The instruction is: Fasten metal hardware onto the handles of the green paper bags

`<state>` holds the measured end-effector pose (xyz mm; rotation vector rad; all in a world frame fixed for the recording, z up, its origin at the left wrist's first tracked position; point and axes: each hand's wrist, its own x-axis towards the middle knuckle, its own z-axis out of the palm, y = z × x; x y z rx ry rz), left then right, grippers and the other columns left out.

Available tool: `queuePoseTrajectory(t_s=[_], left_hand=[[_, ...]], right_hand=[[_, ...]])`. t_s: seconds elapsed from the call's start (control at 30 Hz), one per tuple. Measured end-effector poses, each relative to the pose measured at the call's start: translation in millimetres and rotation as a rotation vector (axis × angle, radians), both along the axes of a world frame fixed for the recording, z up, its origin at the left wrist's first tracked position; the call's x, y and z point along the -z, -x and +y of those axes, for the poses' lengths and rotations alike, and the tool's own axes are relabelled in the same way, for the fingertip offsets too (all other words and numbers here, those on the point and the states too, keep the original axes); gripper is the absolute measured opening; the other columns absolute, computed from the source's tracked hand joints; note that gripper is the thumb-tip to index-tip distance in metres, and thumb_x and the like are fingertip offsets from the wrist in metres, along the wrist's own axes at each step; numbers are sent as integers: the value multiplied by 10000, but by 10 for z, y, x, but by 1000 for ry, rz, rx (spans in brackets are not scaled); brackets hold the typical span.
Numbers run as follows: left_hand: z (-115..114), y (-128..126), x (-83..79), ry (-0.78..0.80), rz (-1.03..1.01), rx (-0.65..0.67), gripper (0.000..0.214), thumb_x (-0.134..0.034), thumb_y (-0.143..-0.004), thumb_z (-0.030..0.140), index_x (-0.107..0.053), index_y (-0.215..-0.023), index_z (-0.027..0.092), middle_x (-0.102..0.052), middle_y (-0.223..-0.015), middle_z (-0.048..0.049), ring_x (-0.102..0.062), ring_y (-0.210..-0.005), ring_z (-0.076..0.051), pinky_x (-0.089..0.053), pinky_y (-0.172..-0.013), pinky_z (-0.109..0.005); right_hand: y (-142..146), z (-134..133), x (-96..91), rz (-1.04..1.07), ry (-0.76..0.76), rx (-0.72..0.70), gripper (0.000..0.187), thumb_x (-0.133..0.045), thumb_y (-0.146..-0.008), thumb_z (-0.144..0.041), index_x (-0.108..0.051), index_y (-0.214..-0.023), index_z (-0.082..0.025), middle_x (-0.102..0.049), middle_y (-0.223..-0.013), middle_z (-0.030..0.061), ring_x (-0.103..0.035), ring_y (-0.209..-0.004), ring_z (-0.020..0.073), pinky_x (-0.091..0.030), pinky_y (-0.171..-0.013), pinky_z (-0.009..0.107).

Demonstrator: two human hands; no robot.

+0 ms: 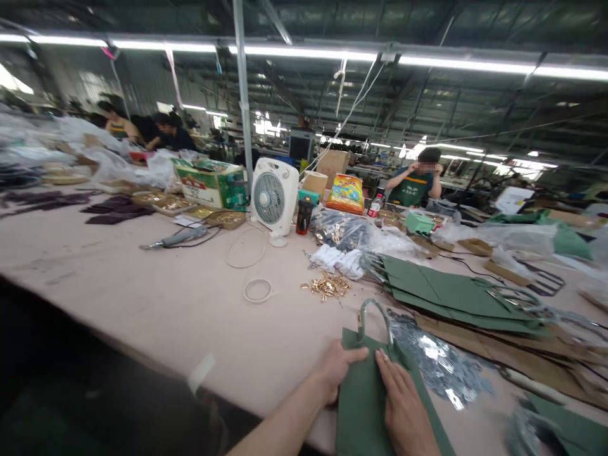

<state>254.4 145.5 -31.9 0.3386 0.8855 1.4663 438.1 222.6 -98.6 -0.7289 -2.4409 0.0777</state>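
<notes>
A green paper bag (365, 405) with a looped handle (375, 313) lies flat at the near edge of the pink table (166, 297). My left hand (338, 370) grips the bag's left edge near the top, fingers curled onto it. My right hand (403, 408) lies flat on the bag's face, fingers stretched out and pressing it down. Just right of the bag is a heap of small silvery plastic packets (439, 364).
A fanned stack of green bags (451, 294) lies on brown card to the right. Gold metal fittings (329, 286), a tape ring (258, 291), a white fan (274, 197), a dark cup (304, 216), boxes and trays stand further back. A person in a green apron (414, 180) sits opposite; others work far left.
</notes>
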Motion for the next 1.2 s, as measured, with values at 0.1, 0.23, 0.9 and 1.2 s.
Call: queuePoseTrajectory(t_s=[0.1,0.23,0.9,1.2], left_hand=[[-57,63,-57,-7,312,-101,493,-811,-643,244,-720,-1111,120,-792,-1001,-114,-737,-909,-286,-583,-841,-394],[-224,260,-183,1,939,-239,767,-812,-644,185,-571,-1372,174,-717,-1232,-100,-634,-1156,-276,-450,-1070,-386],[-247,384,4,34,1175,-126,256,-716,-725,178,-522,-889,217,-616,-1178,-89,-578,-1135,-249,-409,-993,-337],[-252,366,36,92,1250,-137,111,-567,-873,243,-580,-980,216,-656,-1155,-117,-608,-1102,-276,-431,-961,-365]], right_hand=[[-25,40,15,84,72,-45,681,-400,-916,-97,-451,-1565,-297,-584,-1510,21,-589,-1334,265,-496,-1137,474],[10,-70,-338,283,289,110,462,-478,-995,-337,-597,-1432,-242,-652,-1418,89,-651,-1253,261,-543,-1079,442],[2039,1029,-852,47,545,98,195,-669,-810,-366,-781,-740,-223,-780,-752,78,-712,-725,246,-466,-678,309],[2106,1035,-737,94,590,149,118,-652,-709,-241,-727,-619,-228,-749,-741,70,-697,-781,253,-449,-705,318]])
